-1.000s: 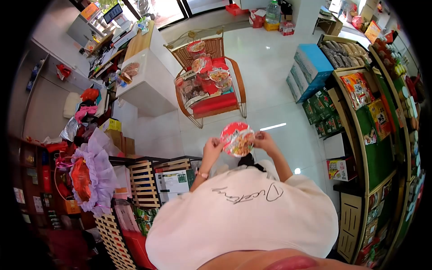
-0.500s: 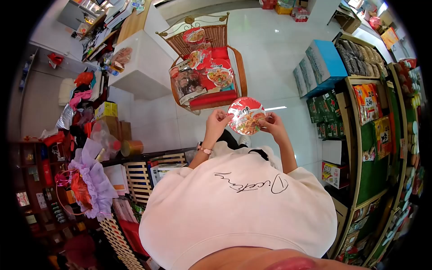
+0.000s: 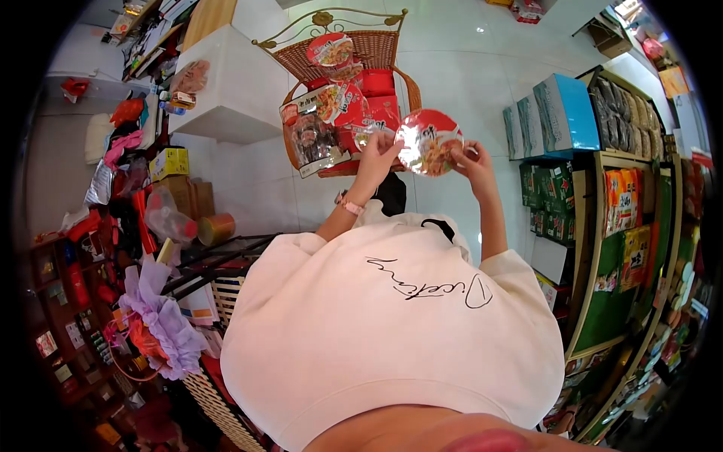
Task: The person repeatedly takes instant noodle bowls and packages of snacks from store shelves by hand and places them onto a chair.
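Observation:
A round red-lidded noodle bowl (image 3: 430, 142) is held up between both hands in front of the chair. My left hand (image 3: 381, 157) is closed on its left edge, with a pink watch on the wrist. My right hand (image 3: 472, 163) pinches the right edge. Behind it, the wicker chair (image 3: 364, 49) carries several similar red bowls, one of them (image 3: 330, 50) near the backrest. A clear-topped pack of dark items (image 3: 312, 140) lies at the left of the seat.
A white counter (image 3: 237, 75) stands left of the chair. On the right are blue cartons (image 3: 565, 113), green boxes (image 3: 556, 182) and a shelf rack with packaged food (image 3: 622, 202). Purple wrapped item (image 3: 160, 313) and a plastic bottle (image 3: 167, 215) are at the left.
The view has shifted closer to the chair. Both hands have moved up and slightly right in view with the bowl, which now overlaps the seat's right front part.

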`<state>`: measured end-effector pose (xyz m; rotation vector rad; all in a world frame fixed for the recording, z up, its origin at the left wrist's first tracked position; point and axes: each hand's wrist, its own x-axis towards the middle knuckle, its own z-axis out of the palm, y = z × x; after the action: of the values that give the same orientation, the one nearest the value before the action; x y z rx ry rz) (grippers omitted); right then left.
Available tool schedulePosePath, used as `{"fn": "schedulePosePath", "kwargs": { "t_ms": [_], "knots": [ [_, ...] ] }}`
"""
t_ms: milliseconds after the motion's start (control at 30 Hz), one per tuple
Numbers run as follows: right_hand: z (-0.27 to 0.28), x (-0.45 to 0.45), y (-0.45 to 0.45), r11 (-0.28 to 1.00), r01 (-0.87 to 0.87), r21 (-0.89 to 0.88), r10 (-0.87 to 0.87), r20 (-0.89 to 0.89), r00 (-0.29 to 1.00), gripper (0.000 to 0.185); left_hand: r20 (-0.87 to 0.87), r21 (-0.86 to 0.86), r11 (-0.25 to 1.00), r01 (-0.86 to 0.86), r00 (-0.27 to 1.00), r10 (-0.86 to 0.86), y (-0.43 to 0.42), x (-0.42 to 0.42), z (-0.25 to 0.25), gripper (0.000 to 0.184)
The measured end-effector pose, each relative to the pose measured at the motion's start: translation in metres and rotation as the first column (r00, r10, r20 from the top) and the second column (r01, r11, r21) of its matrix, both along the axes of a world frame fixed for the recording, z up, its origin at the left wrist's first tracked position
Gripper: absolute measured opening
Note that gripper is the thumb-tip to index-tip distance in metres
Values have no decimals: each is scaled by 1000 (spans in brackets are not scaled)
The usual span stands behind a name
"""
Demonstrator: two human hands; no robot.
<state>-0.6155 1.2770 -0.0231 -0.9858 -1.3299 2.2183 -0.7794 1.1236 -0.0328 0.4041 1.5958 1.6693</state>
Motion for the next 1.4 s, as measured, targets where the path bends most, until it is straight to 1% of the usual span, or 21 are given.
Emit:
{"fn": "schedulePosePath", "kwargs": {
  "t_ms": [67,133,167,267,333,400,500,600,667,733,767,833,867,900,967,1000,1067,1200,1333,1367,1400],
  "knots": [
    [10,-43,29,1000,9,-3,-9,96,995,32,46,21,1000,-17,999,16,30,-33,14,24],
    [-1,-85,60,996,-62,-71,66,57,996,40,91,60,998,-15,996,9,50,-64,20,29],
    [-10,-105,73,990,-94,-109,99,40,994,43,69,21,1000,7,998,-9,60,-80,23,35],
    [-79,-169,109,921,-141,-364,123,-71,990,45,361,8,1000,-2,933,-1,88,-129,0,42],
    [-104,-204,119,898,-168,-406,142,-94,985,39,426,-26,1000,-7,905,17,102,-161,-20,44],
    [-121,-232,123,887,-193,-419,160,-113,981,38,471,-75,997,-15,881,49,109,-179,-26,42],
    [-170,-259,128,876,-247,-414,183,-190,965,37,519,-67,997,-47,852,75,121,-199,-72,39],
    [-206,-276,133,871,-220,-440,165,-160,973,37,566,-106,990,-97,812,140,129,-213,-103,36],
    [-208,-283,138,850,-221,-478,183,-125,975,40,617,-98,987,-127,771,160,134,-216,-118,36],
    [-207,-286,144,838,-232,-494,224,-76,972,44,604,-155,971,-184,760,240,139,-214,-125,34],
    [-213,-290,149,813,-286,-507,256,-130,958,53,582,-181,959,-218,762,283,141,-209,-122,33],
    [-233,-295,153,839,-339,-426,346,-66,936,54,574,-174,946,-275,752,324,145,-211,-129,29],
    [-237,-303,158,844,-382,-378,395,-44,917,55,646,-146,949,-280,699,306,145,-210,-131,32],
    [-221,-307,155,859,-374,-350,428,86,900,63,646,-189,919,-346,661,382,147,-209,-123,33],
    [-217,-314,158,794,-471,-384,538,85,838,71,605,-303,841,-447,591,533,151,-200,-105,33],
    [-225,-309,163,766,-478,-430,568,104,816,74,655,-191,847,-495,579,486,145,-197,-119,34],
    [-213,-306,176,741,-534,-407,635,168,754,77,645,-239,706,-667,434,629,148,-190,-105,36],
    [-197,-313,198,651,-658,-379,756,244,607,82,632,-140,597,-790,393,668,132,-163,-63,37],
    [-206,-305,223,579,-721,-382,814,218,538,74,609,13,493,-870,398,686,109,-117,-9,31],
    [-213,-304,228,540,-753,-376,841,205,501,72,593,47,458,-888,394,702,97,-101,-15,31],
    [-212,-300,231,538,-750,-385,843,238,482,71,569,28,387,-922,332,752,90,-84,-10,32]
  ]
}}
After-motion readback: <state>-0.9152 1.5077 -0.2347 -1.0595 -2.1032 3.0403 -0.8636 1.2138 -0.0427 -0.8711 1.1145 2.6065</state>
